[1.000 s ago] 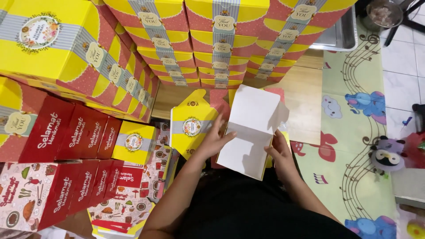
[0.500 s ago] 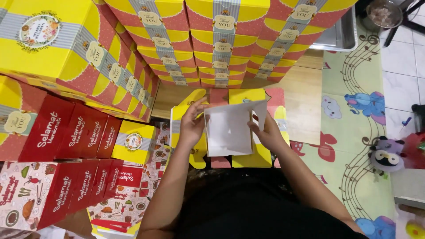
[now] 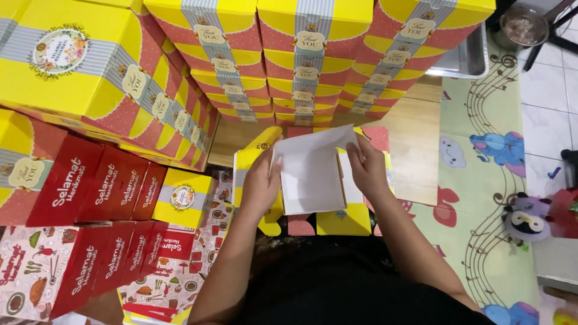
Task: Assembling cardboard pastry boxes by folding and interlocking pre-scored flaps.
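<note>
A partly folded cardboard box (image 3: 311,174), white inside and yellow with pink dotted trim outside, lies on the wooden floor in front of me. My left hand (image 3: 263,183) presses its left wall, fingers on the white panel's left edge. My right hand (image 3: 368,167) grips the right wall and holds that flap upright. The white inner panel stands tilted between both hands. Yellow flaps (image 3: 343,219) stick out below and to the sides.
Tall stacks of finished yellow and pink boxes (image 3: 313,57) rise ahead and to the left (image 3: 90,72). Red flat boxes (image 3: 90,186) and printed cartons (image 3: 36,283) lie at left. A small yellow box (image 3: 182,197) sits near. A play mat (image 3: 481,180) and plush toy (image 3: 527,218) are at right.
The flat white sheet was lowered over the yellow blank and folded up. Both hands moved from its lower edges to the side walls, closing the box shape inward.
</note>
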